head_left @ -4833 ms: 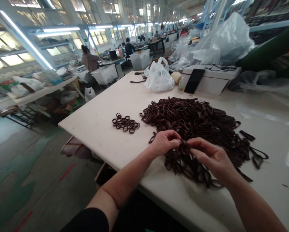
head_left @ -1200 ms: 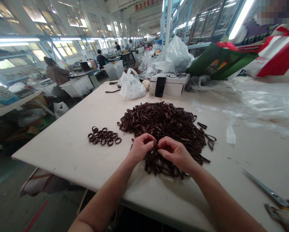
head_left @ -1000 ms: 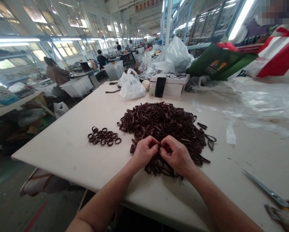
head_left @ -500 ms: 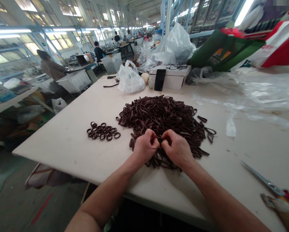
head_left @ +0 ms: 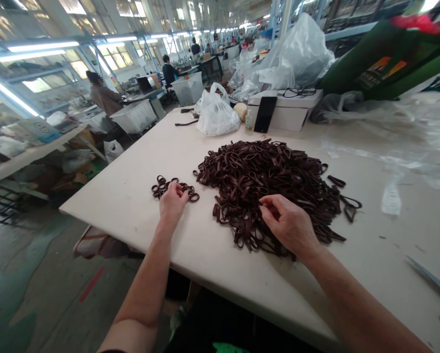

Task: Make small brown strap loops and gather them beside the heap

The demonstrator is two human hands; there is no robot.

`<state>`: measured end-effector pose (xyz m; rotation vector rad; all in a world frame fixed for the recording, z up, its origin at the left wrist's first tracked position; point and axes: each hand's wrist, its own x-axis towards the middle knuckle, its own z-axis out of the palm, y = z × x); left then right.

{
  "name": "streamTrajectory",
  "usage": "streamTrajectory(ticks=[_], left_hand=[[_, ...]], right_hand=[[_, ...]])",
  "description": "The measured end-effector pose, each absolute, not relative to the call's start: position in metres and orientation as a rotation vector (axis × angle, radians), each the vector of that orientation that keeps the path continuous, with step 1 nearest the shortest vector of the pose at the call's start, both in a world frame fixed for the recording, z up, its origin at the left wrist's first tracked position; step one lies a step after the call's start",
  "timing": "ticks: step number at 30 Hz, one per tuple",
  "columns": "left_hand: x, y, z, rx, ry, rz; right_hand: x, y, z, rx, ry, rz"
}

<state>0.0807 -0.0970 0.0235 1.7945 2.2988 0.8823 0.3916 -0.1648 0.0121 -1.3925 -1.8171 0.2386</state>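
On the table, a big heap of dark brown loops, strap-like and flat, lies in front of me. To its left is a small group of round dark brown rings. My left hand is over these rings with its fingers curled together, and it covers part of them. Whatever it may hold is hidden. My right hand is at the near side of the heap, thumb and forefinger tips close together in a pinch. Anything between those tips is too small to make out against the dark loops.
A white plastic bag, a phone and a white box with glasses stand at the back. Clear plastic sheeting and a green bag lie right. Scissors point inward at the right edge.
My hands were together over the heap, pinching something small. Now my left hand has moved left to the rings, while my right hand stays by the heap. The view has shifted.
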Motion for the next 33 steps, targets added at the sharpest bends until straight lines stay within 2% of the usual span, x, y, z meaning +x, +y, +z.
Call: streamTrajectory(ticks=[5,9,14,17,24,33], left_hand=[[0.107,-0.117,0.023,1.885,1.846,0.627],[0.133,-0.125,0.018,1.94,1.792,0.378],[0.133,-0.126,0.024,1.89,1.71,0.492],[0.142,-0.123,0.035,1.82,1.488,0.609],[0.204,-0.126,0.05,1.638,1.056,0.607],[0.219,-0.138,0.041,1.455,0.927,0.545]], right_hand=[[0.39,-0.165,0.012,-1.383,-1.829,0.22],[0.39,-0.166,0.014,-1.409,-1.84,0.258],[0.391,-0.166,0.018,-1.411,-1.816,0.294],[0.39,-0.166,0.019,-1.388,-1.767,0.335],[0.388,-0.167,0.024,-1.218,-1.567,0.689],[0.395,-0.166,0.031,-1.108,-1.743,0.586]])
